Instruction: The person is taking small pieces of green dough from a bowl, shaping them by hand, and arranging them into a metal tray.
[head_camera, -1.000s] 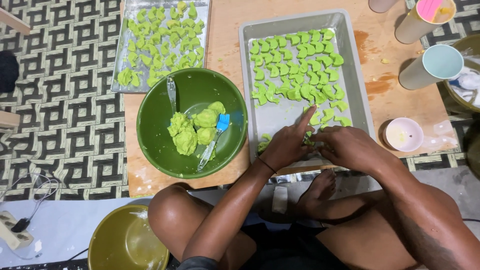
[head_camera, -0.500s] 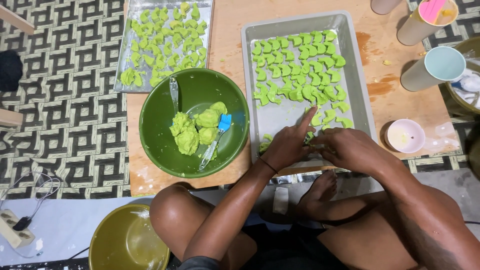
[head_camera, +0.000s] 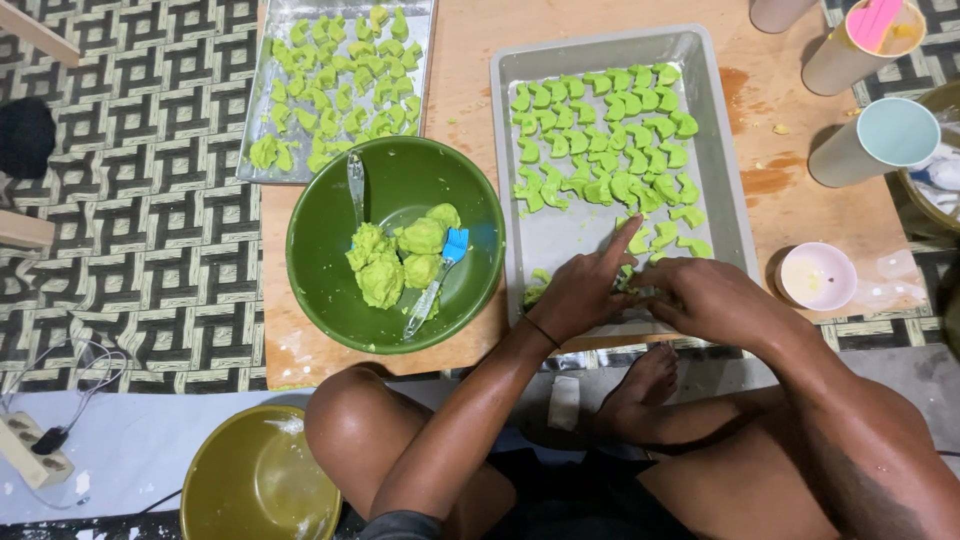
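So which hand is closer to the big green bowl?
Left. The left hand sits just right of the green bowl; the right hand is farther right, over the tray.

Both hands meet at the near edge of the grey baking tray (head_camera: 720, 190): the left hand (head_camera: 580, 295) points a finger toward twelve o'clock, the right hand (head_camera: 700, 298) pinches a green dough piece (head_camera: 640, 243) (mostly hidden). At nine o'clock sits a green bowl (head_camera: 330, 290) of dough lumps (head_camera: 385, 265).
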